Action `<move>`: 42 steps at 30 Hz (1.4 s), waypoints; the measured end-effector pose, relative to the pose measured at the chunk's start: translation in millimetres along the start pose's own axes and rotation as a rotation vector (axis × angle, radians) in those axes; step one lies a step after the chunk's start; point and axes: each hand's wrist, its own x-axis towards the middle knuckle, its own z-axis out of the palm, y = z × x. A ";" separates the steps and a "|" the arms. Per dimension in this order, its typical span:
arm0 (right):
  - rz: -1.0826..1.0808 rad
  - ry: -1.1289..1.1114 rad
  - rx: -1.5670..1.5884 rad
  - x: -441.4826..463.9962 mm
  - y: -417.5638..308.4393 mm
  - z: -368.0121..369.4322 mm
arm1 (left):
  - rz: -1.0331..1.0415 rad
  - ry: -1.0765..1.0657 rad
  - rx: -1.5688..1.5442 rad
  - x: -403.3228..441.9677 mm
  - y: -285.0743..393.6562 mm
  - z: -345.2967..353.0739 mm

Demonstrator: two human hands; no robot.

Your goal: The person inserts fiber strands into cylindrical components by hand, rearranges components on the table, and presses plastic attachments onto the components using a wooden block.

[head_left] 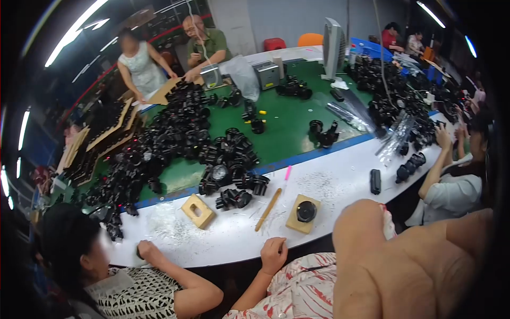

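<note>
My left hand (273,255) rests at the near edge of the white tabletop, its fingers curled and nothing visible in them. Close beyond it is a yellowish block (295,226) with a black round part (306,211) seated on top. A brown wooden stick (268,209) lies to the left of that block. My right hand (404,260) is very large and close to the camera at the lower right, apart from the tabletop. Its fingertips are out of sight, so I cannot tell whether it holds anything.
Piled black plastic assemblies (180,122) cover much of the green mat (287,130). A second block with an oval hole (197,211) sits left. Beyond are a pink stick (288,173), a fan (333,50) and metal boxes (266,75). Co-workers sit on both sides; two people are across.
</note>
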 end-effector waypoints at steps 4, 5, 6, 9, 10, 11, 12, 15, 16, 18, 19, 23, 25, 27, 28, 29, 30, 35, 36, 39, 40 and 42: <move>-0.006 0.011 0.026 -7.7 -13.6 4.1 | 0.025 0.092 0.065 -2.6 0.3 8.4; 0.000 0.019 0.026 -9.2 -16.9 5.8 | 0.013 0.110 0.075 -7.0 1.1 11.2; 0.014 0.031 0.032 -11.1 -19.2 8.0 | -0.005 0.132 0.090 -5.0 2.4 13.8; 0.034 0.062 0.069 -10.5 -30.6 7.6 | -0.034 0.167 0.150 -12.3 11.3 15.0; 0.034 0.060 0.087 -11.3 -33.9 5.3 | -0.028 0.173 0.168 -9.1 12.6 17.3; 0.030 0.053 0.100 -12.0 -37.2 2.8 | -0.008 0.181 0.187 -0.4 10.7 18.0; 0.030 0.051 0.115 -12.1 -42.4 0.6 | 0.006 0.180 0.204 1.8 12.5 18.6; 0.011 0.060 0.147 -9.3 -55.1 -13.3 | 0.005 0.156 0.233 0.5 13.6 17.3; 0.009 0.057 0.160 -10.9 -58.6 -17.3 | 0.007 0.150 0.240 2.0 13.3 18.1; 0.031 0.048 0.190 -12.0 -60.5 -25.3 | -0.054 0.160 0.205 2.6 12.7 22.1; 0.040 0.042 0.210 -13.5 -61.8 -27.8 | -0.107 0.146 0.166 0.8 12.5 20.7; 0.052 0.032 0.263 -18.9 -61.8 -43.2 | -0.254 0.226 -0.018 -4.1 36.6 10.0; 0.052 0.028 0.284 -22.3 -59.4 -51.8 | -0.288 0.272 -0.092 5.6 62.3 -2.0; 0.056 0.026 0.299 -27.0 -57.3 -60.8 | -0.150 0.317 -0.070 21.0 104.1 -19.7; 0.059 0.028 0.297 -29.5 -57.9 -63.9 | -0.159 0.316 -0.069 30.5 126.7 -30.4; 0.061 0.033 0.295 -32.2 -57.9 -67.7 | -0.020 0.331 -0.057 45.0 149.4 -42.0; 0.058 0.034 0.293 -34.8 -58.4 -70.5 | 0.119 0.344 -0.048 60.5 170.0 -54.0; 0.033 0.044 0.202 -39.8 -65.3 -79.1 | 0.547 0.311 -0.520 107.2 284.1 -86.7; 0.020 0.050 0.178 -40.6 -69.8 -79.6 | 0.578 0.267 -0.613 113.9 301.0 -89.2; -0.017 0.050 0.104 -44.2 -77.1 -83.0 | 0.250 0.190 -0.850 122.2 358.1 -89.3; -0.030 0.054 0.078 -47.1 -79.8 -82.4 | 0.283 0.176 -0.858 123.8 363.6 -86.6; -0.058 0.047 0.033 -51.5 -85.8 -83.2 | 0.451 0.212 -0.888 126.0 363.4 -78.3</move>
